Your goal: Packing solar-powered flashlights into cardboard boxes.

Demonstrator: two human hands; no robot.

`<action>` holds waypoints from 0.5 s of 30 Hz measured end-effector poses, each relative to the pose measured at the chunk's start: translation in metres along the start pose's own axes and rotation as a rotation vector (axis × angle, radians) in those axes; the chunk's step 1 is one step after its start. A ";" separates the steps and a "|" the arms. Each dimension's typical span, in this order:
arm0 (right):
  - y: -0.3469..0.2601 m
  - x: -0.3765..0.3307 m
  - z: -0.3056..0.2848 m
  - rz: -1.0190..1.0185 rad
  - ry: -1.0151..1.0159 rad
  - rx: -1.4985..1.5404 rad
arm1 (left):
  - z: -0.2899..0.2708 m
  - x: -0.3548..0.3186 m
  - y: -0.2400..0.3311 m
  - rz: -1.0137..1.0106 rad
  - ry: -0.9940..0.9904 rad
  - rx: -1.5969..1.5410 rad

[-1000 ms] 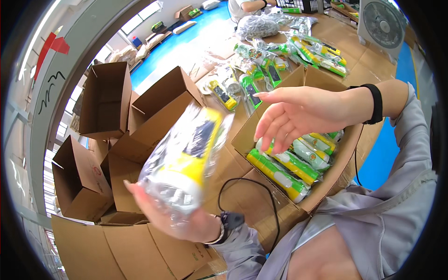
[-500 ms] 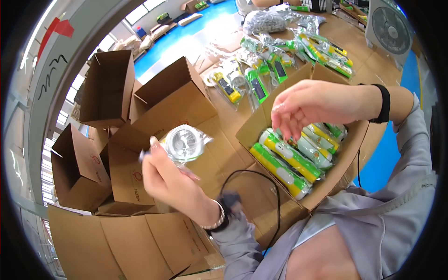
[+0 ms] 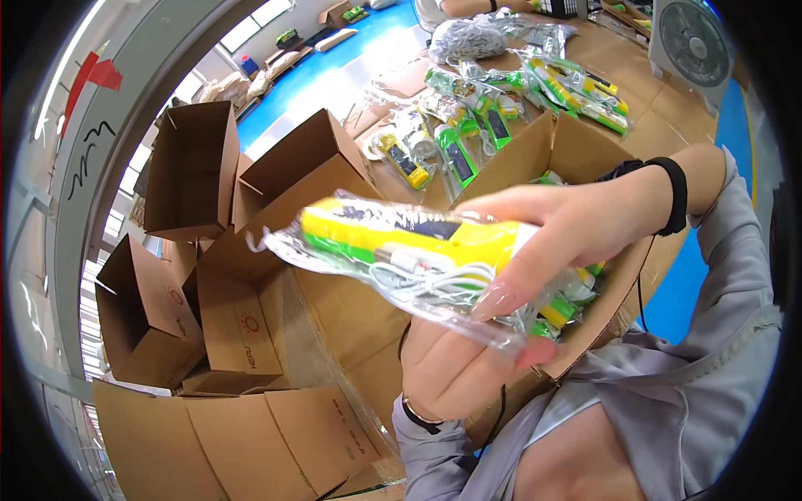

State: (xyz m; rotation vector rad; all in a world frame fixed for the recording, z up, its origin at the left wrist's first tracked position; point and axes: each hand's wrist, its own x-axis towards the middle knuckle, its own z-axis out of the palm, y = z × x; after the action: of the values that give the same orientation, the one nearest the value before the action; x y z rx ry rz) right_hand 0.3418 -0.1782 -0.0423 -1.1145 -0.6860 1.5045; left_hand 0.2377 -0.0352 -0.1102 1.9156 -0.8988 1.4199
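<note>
A yellow and green flashlight [image 3: 376, 227] in a clear plastic bag lies across the middle, close up. It has a dark panel on its side and a coiled white cable in front. My right hand [image 3: 576, 221] grips its right end, thumb over the near side and other fingers hidden behind. Just below, my left hand [image 3: 459, 371] is closed at the bag's lower right edge, its fingers partly hidden. Behind my hands stands an open cardboard box [image 3: 603, 154], holding several bagged flashlights [image 3: 558, 311] in yellow and green, now mostly covered.
More bagged flashlights [image 3: 468, 138] are spread on the cardboard-covered surface beyond. Several open cartons [image 3: 188, 167] stand at the left, with carton flaps [image 3: 242, 434] at the lower left. A fan [image 3: 692, 46] is at the far right. A black cable [image 3: 499, 417] runs beside my left arm.
My left hand, which held the bagged flashlight at the left, has moved right and lower. My right hand has come from above the box onto the flashlight, which now lies sideways, nearer.
</note>
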 end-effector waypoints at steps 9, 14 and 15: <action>-0.051 -0.039 -0.017 -0.859 0.514 -1.310 | -0.039 -0.002 -0.018 -0.357 0.396 0.171; -0.059 -0.042 0.003 -1.009 0.429 -0.948 | -0.045 0.004 -0.038 -0.516 0.343 0.025; -0.058 -0.043 0.008 -0.987 0.429 -0.971 | -0.047 0.003 -0.037 -0.612 0.155 -0.199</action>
State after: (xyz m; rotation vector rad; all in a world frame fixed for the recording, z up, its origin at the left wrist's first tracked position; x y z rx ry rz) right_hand 0.3573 -0.2043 0.0234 -1.3936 -1.4335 0.0217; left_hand 0.2416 0.0232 -0.0973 1.6980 -0.3167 1.0443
